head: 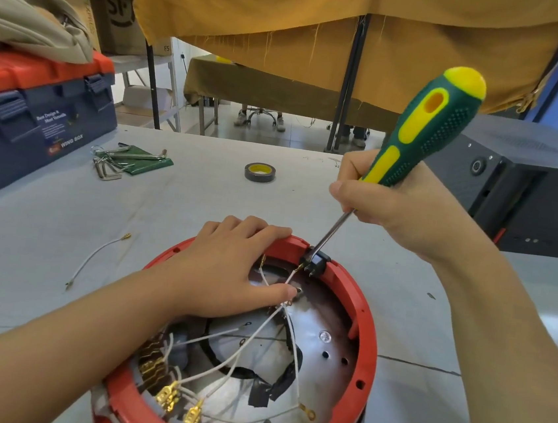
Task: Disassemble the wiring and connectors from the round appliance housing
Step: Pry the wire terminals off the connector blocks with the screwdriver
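Right hand [397, 203] curled tight round the lower handle of a green-and-yellow screwdriver [424, 123], shaft angling down and away from the grip to a black connector [315, 260] seated on the far rim of the red round housing [362, 375], tip touching it. Left hand [230, 268] lies flat and relaxed, gripping nothing, fingers over the rim just beside that connector, thumb resting on white wires [258, 333] inside. Below this hand, brass terminals [167, 396] sit at the near wall; beyond both hands, a tape roll [260, 172] on the table [203, 200].
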